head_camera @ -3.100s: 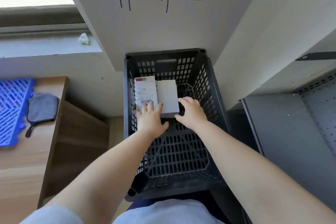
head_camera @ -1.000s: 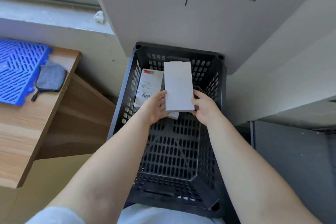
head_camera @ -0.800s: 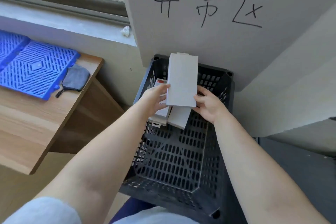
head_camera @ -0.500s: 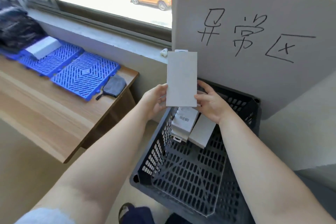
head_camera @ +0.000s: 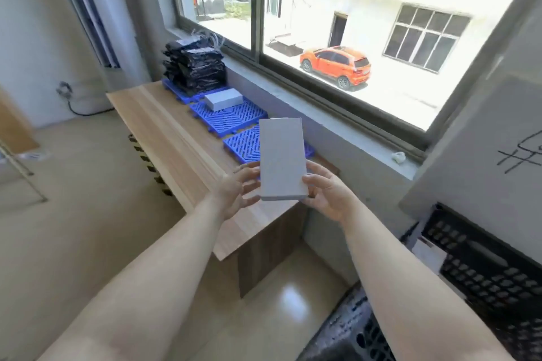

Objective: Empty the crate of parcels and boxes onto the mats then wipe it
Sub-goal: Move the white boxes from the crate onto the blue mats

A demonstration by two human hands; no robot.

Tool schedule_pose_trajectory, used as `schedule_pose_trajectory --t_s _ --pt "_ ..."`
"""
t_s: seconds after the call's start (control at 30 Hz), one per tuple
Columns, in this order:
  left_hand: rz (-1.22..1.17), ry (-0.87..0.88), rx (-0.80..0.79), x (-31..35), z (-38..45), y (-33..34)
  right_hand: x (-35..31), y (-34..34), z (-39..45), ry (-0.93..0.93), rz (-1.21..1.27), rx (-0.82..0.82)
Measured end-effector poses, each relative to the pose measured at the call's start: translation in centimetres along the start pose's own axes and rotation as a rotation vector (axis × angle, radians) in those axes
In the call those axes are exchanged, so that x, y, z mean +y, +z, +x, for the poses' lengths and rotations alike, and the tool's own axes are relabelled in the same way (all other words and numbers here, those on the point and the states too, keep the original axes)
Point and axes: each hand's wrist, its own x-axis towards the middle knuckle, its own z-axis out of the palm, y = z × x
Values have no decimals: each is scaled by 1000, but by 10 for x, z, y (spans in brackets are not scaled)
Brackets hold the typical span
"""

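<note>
From the head camera, two bare arms reach out in front of the person. The left hand point(head_camera: 237, 188) and the right hand point(head_camera: 328, 190) hold a flat white box point(head_camera: 282, 158) between them. The left fingers are spread and curl onto the box's left edge. The right thumb and fingers curl round its right edge near the bottom. The box stands almost upright in the air, above the near end of a long wooden table point(head_camera: 181, 149).

Three blue mats point(head_camera: 225, 116) lie in a row on the table, next to the wall under the window. The held box hides part of the nearest mat. A small white box point(head_camera: 223, 99) lies on the middle mat. A tall pile of black parcels point(head_camera: 195, 67) sits on the far mat.

The black crate point(head_camera: 481, 269) is low on the right, beside the right arm. Something white point(head_camera: 429, 253) shows inside it, but it is too blurry to tell what it is.

Out the window point(head_camera: 337, 32), an orange car point(head_camera: 337, 66) is parked on the street.
</note>
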Motion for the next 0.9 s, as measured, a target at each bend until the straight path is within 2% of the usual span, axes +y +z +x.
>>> schedule_pose_trajectory --t_s 0.17,0.3,0.47,0.67,0.9 --pt "-108 6 12 56 2 -132 27 126 60 37 -12 -81" --pt "-119 79 6 99 6 -230 43 219 106 72 -121 -197" --pt "-119 120 1 138 26 -321 43 305 159 70 -242 -246" --pt "-122 202 26 189 83 -365 25 355 232 6 -249 -299" --pt "-78 219 47 259 195 -356 -13 354 348 -88 -155 -273"
